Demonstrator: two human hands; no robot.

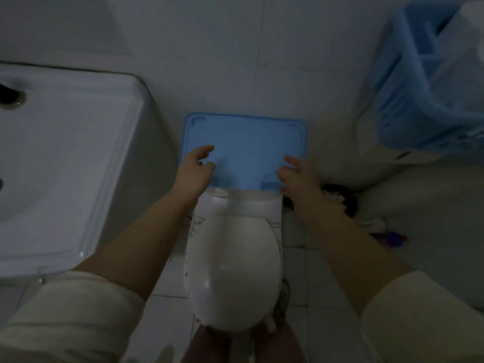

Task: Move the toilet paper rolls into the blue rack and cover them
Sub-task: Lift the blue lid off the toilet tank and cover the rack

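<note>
A flat light-blue lid (245,142) lies on top of the toilet tank, against the tiled wall. My left hand (195,171) hovers at its left front edge with fingers apart and curled. At the lid's right front corner my right hand (298,179) is spread open over it. Neither hand grips anything. The blue slatted rack (424,82) hangs at the upper right. A white shape at its top right edge may be a toilet paper roll (471,19); it is blurred.
The closed white toilet seat (233,271) is directly below me. A white washbasin (65,163) fills the left side. Dark clutter and a brush lie on the tiled floor (296,258) right of the tank. A white tub edge runs along the right.
</note>
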